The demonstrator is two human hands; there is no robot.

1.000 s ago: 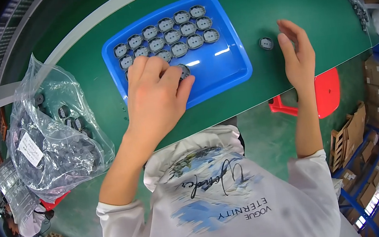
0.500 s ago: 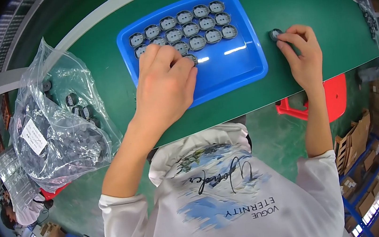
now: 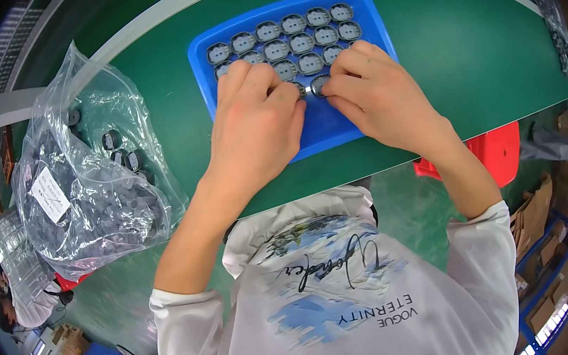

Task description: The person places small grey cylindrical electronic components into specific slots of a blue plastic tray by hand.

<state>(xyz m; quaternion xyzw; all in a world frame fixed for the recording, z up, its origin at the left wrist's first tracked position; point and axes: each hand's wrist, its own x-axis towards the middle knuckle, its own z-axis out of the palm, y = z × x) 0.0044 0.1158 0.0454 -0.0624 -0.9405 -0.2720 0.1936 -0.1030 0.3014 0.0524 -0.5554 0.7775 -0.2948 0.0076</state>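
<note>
Rows of small grey oval plastic parts (image 3: 300, 44) with dark rims lie in a shallow blue tray (image 3: 378, 20). My left hand (image 3: 256, 120) is over the tray's near left part, fingers closed on a part (image 3: 300, 89) that shows only at its edge beside the thumb. To its right, my right hand (image 3: 388, 101) pinches another grey oval part (image 3: 319, 86) between thumb and fingers, low over the tray. The two parts are close together, with a narrow gap between them. My hands hide some of the parts in the nearer rows.
A clear plastic bag (image 3: 101, 221) full of dark parts, with a white label, lies at the left on the green table (image 3: 474, 48). A red stool (image 3: 501, 154) stands below the table's right edge. More small parts (image 3: 559, 48) lie at the far right edge.
My right hand has moved left from over the bare table to the tray, bringing its part next to the left hand's. The tray appears slightly further right in the picture.
</note>
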